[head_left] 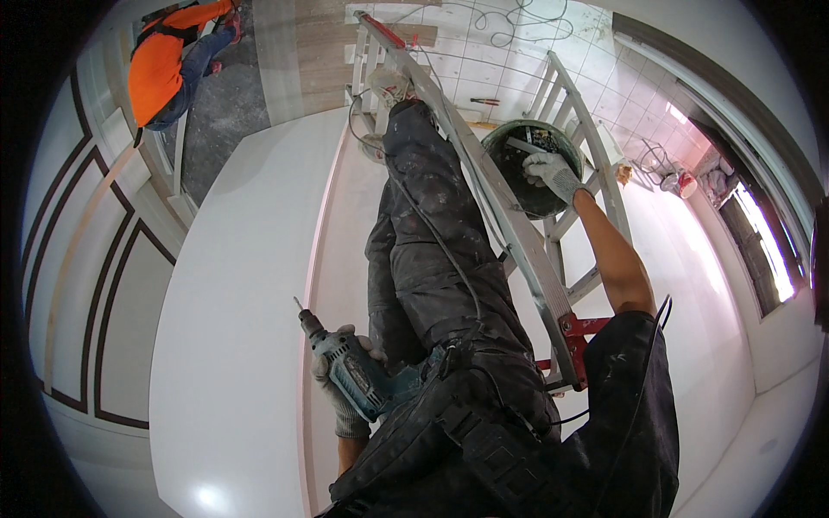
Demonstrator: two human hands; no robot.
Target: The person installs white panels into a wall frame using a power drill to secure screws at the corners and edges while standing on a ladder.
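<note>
My gloved left hand point(347, 367) grips a teal-and-black corded drill point(367, 380) at the lower middle, its bit pointing up and left. My gloved right hand point(551, 175) reaches into a dark green bucket point(505, 186) on the aluminium stepladder point(527, 259), fingers curled beside a pale flat piece point(522, 146); what they grip is unclear. The bucket holds small dark and metallic items that are too small to name. My dark-clad leg point(427, 198) runs alongside the ladder, with a boot among its rungs. A black cord hangs across my trousers.
A co-worker in an orange top point(155, 82) crouches at the upper left by panelled trim. A large white surface point(233, 302) lies left of me. Cable loops point(509, 30) and an orange-handled tool point(485, 101) lie on tiles point(475, 60) beyond the ladder. A window point(760, 242) is at right.
</note>
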